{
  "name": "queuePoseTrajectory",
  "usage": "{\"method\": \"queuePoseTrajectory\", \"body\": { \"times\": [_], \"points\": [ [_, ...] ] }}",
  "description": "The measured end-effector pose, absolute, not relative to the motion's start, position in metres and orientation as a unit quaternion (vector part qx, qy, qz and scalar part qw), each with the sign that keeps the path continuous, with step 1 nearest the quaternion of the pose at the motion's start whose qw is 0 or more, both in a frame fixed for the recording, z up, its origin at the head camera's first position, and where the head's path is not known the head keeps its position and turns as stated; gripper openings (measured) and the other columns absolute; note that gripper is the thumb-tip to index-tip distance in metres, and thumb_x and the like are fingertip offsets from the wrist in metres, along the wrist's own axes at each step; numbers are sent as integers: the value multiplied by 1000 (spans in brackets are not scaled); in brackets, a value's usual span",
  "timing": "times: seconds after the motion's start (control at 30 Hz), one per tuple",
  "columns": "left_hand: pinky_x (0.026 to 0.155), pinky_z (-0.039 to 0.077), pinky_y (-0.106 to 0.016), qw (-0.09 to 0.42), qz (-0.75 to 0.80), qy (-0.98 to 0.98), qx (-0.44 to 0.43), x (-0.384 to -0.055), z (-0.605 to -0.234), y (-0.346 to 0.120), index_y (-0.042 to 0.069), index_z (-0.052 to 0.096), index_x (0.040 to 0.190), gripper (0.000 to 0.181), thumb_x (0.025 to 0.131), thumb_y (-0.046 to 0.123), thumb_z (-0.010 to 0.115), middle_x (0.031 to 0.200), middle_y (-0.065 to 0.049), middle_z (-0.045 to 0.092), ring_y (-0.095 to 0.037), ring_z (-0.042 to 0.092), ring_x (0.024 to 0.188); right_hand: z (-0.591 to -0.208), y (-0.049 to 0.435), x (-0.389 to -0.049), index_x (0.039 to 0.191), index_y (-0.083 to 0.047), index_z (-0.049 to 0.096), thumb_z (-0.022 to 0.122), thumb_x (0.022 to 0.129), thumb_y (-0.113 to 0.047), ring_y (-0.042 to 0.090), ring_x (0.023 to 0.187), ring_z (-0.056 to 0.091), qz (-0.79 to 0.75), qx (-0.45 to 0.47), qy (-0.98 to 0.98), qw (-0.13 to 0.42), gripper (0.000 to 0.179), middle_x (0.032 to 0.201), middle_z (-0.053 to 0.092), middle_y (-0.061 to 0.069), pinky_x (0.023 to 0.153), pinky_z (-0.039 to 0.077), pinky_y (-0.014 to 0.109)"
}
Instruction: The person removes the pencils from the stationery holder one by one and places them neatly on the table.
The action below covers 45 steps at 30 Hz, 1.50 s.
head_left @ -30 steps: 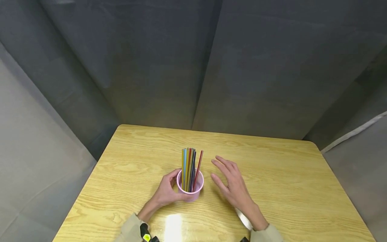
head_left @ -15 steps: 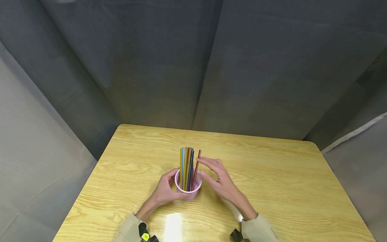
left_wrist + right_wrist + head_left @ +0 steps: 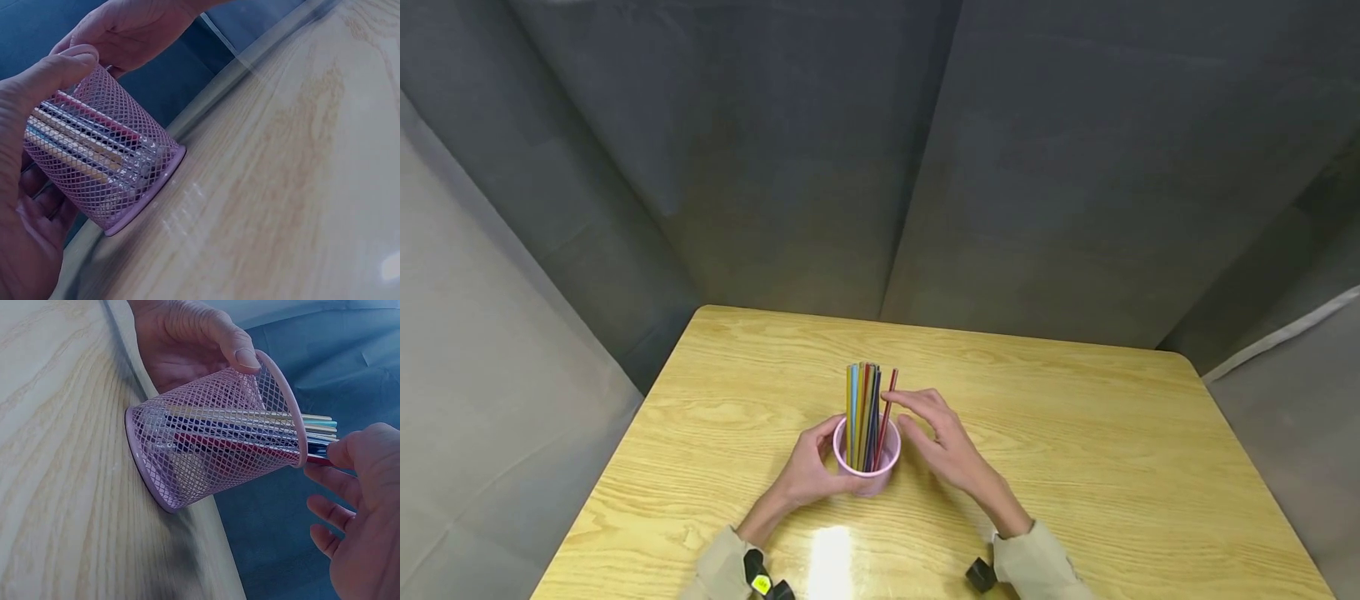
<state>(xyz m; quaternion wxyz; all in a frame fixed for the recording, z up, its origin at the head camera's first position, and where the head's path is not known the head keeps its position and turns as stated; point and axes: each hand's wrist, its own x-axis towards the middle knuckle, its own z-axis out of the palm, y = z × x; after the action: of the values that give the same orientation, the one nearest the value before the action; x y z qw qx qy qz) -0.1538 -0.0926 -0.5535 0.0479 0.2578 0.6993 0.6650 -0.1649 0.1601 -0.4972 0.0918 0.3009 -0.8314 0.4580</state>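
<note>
A pink mesh pencil cup [image 3: 869,483] stands upright near the middle of the table, with several coloured pencils [image 3: 862,417] in it. My left hand [image 3: 808,472] grips the cup from the left, its thumb [image 3: 56,72] along the near side by the rim. A red pencil [image 3: 886,425] leans to the right, apart from the bunch. My right hand [image 3: 943,442] is beside that pencil above the rim. Its index fingertip reaches across the pencil, while the thumb looks apart from it in the head view. Loosely bent fingers [image 3: 330,512] show in the right wrist view.
The wood-grain table [image 3: 1090,450] has a bright light reflection near its front edge. Dark grey curtains [image 3: 790,167] hang behind it, with lighter grey cloth [image 3: 482,350] at the left. A small black device [image 3: 981,575] sits by the right sleeve.
My right hand has moved left from the open table to the leaning red pencil, its index finger now across it. The cup has shifted slightly left, with my left hand still gripping it.
</note>
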Motion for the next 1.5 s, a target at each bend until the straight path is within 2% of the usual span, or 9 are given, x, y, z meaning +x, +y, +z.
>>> {"method": "queuePoseTrajectory", "body": {
  "times": [0.2,0.43,0.7,1.07,1.3,1.5],
  "points": [
    [115,47,-33,40,666,696,264,-153,-556,-93,7,56,148,86,71,6,94,140,-14,66,-26,62,128,-497,159,-165,143,-20,64,61,106,-14,16,122,56,457,299,-833,88,38,138,67,-4,103,52,47],
    [114,48,-33,33,670,692,267,-152,-556,-92,5,57,146,84,71,6,94,138,-14,67,-25,63,126,-496,159,-163,142,-22,66,61,106,-19,16,118,58,456,287,-839,78,37,125,72,3,101,53,50],
    [114,48,-33,38,664,700,260,-150,-554,-92,8,55,148,87,71,6,94,140,-13,66,-27,63,127,-496,160,-162,133,-17,72,64,104,-14,19,119,60,463,300,-830,86,30,130,72,-3,104,53,50],
    [116,47,-36,49,670,695,258,-150,-554,-93,12,54,150,88,71,9,94,141,-7,65,-27,61,129,-495,162,-159,141,-24,66,63,105,-21,15,120,57,454,294,-839,49,36,133,69,-7,104,51,50],
    [116,46,-34,40,668,698,256,-152,-555,-91,9,55,150,87,71,5,93,141,-10,65,-26,61,129,-488,164,-160,141,-19,67,64,104,-15,18,122,58,458,297,-834,78,37,135,69,-3,105,52,51],
    [113,49,-34,40,669,695,260,-151,-556,-91,9,54,150,88,71,5,93,139,-13,66,-28,63,125,-482,166,-159,135,-12,70,67,101,-6,23,120,60,481,298,-817,112,35,132,72,2,104,53,43]
  ]
}}
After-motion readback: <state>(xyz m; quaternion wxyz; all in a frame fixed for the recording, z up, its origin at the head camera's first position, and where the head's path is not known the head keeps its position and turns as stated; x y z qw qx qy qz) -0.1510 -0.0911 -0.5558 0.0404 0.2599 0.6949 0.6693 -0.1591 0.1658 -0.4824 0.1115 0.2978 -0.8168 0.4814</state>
